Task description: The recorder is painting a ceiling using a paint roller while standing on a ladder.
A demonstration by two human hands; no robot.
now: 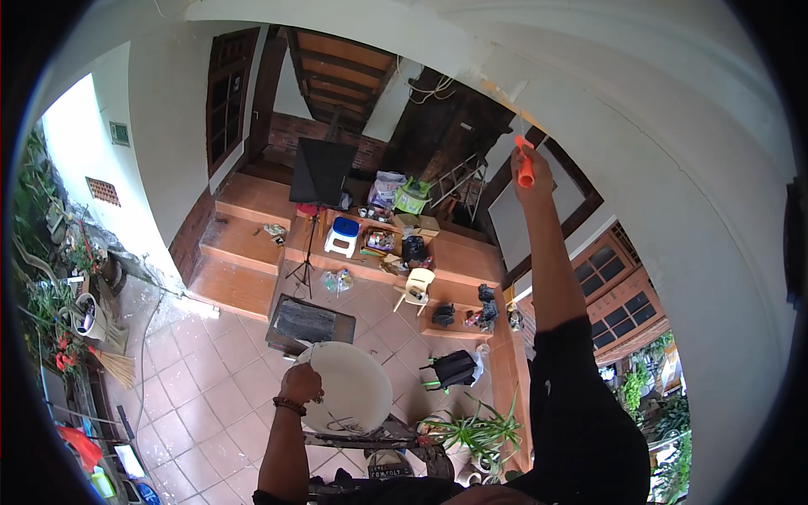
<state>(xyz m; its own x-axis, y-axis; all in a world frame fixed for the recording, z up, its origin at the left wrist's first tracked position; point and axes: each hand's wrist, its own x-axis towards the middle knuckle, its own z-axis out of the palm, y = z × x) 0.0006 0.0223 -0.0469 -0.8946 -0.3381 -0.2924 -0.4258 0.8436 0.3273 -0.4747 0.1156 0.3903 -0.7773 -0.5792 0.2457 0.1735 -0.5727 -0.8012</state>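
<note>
Seen from high up: terracotta tile floor (210, 379) far below, white wall (673, 168) curving close on the right, wooden steps (244, 244) rising to a raised wooden platform (459, 257).

Right hand (532, 172) raised overhead, fist closed around 1 orange handle (525, 164) held upright against the white wall; working end of the tool too small to make out. Black sleeve (572, 396) running down that arm.

Left hand (301, 383) lowered, fingers curled over the rim of 1 white bucket (347, 389) (empty-looking, with a few dark streaks inside), dark bracelet (289, 406) at the wrist. Bucket resting on a dark ledge (362, 438) just below.

Signs and packages: 1 small green rectangular sign (119, 133) high on the left white wall, 1 red vent grille (103, 191) lower down on it; 1 lime-green bag (411, 196) and 1 pale patterned bag (385, 187) side by side at the back of the platform; 1 flat white package (130, 460) near the bottom left edge.

Counted otherwise: 1 white stool with a blue top (342, 236), 1 cream plastic chair (415, 289), 1 black backpack (453, 368), 1 black board on a tripod stand (320, 172), 1 straw broom (114, 364), 1 spiky green potted plant (480, 433).
</note>
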